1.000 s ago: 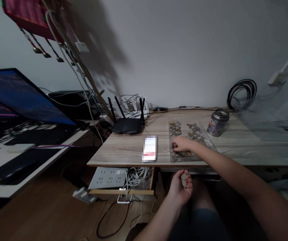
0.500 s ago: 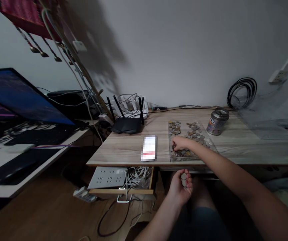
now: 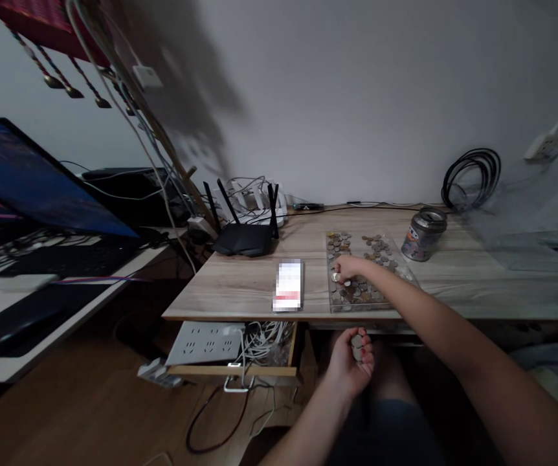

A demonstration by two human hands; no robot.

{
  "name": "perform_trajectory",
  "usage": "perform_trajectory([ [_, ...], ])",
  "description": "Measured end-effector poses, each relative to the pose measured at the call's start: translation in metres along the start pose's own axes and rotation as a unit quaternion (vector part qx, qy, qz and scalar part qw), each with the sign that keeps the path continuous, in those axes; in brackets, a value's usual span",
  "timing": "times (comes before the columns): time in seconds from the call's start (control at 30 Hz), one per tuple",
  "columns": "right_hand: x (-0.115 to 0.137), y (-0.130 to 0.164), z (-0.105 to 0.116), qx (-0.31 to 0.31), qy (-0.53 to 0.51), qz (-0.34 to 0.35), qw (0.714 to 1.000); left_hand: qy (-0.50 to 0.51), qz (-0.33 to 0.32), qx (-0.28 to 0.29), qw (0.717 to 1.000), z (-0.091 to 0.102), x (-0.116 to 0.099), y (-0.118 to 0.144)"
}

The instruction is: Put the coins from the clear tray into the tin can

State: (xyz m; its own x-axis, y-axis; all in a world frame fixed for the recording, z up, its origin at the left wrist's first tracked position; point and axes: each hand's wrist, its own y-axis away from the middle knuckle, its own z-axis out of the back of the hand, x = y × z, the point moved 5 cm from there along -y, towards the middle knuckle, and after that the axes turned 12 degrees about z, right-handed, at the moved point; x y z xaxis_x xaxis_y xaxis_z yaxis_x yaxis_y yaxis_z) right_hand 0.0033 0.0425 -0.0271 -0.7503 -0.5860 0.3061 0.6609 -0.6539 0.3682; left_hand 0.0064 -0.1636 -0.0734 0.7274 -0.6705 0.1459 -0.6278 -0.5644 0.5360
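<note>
Palm up below the desk's front edge, my left hand (image 3: pixel 351 366) curls its fingers around several silver coins (image 3: pixel 357 346). Over a clear shallow tray (image 3: pixel 329 301), my right hand (image 3: pixel 349 268) pinches a bright coin (image 3: pixel 336 277) at its fingertips. Loose coins (image 3: pixel 357 292), silver and some yellowish, lie spread in groups across the tray. Part of the tray is hidden behind my right hand and forearm. A round tin (image 3: pixel 423 236) with a printed cartoon picture and a lid stands just right of the tray.
Left of the tray lies a lit phone (image 3: pixel 288 286). A black router (image 3: pixel 246 239) stands behind it. Under the desktop an open drawer (image 3: pixel 233 371) holds a white power strip (image 3: pixel 206 343) and cables. A coiled black cable (image 3: pixel 472 178) leans at the wall on the right.
My right hand has moved up slightly from the tray's coins, and a bright coin now shows at its fingertips. My left hand stays closed around its coins. The view has shifted slightly.
</note>
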Motion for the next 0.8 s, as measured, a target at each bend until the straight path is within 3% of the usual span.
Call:
perform_trajectory([
  [0.2, 0.007, -0.006, 0.001, 0.001, -0.002, -0.006, 1.0, 0.0, -0.006, -0.002, 1.0, 0.004, -0.005, 0.002],
  [0.63, 0.014, -0.003, -0.01, -0.084, -0.117, -0.035, 0.989, -0.005, -0.04, -0.03, 0.999, 0.0, -0.005, 0.009],
  [0.8, -0.008, 0.028, 0.001, -0.13, -0.188, -0.012, 0.973, -0.026, -0.086, -0.027, 0.996, -0.025, -0.015, 0.026],
])
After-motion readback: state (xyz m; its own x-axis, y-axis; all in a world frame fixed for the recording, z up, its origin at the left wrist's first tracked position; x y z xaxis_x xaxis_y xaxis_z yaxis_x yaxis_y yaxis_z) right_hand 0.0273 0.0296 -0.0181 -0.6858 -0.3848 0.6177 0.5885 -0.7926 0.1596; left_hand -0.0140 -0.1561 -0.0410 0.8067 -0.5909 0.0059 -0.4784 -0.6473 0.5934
